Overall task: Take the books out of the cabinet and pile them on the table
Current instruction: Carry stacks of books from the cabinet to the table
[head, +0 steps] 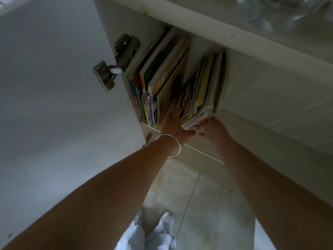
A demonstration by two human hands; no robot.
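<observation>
Inside the cabinet (pixel 252 56), both hands' fingers pinch a bundle of books (pixel 203 98): left hand (pixel 175 126), right hand (pixel 212 131).

A metal hinge (pixel 115 64) joins the open white door (pixel 54 87) to its frame, a silver bangle (pixel 172 144) circles one wrist, and white shoes (pixel 166 221) stand on the pale tiled floor (pixel 207 204) below.

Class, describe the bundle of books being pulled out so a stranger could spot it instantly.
Find the open cabinet with the metal hinge. Books stand inside in two groups. The right-hand bundle is the one clasped between both hands, left hand and right hand.
</observation>
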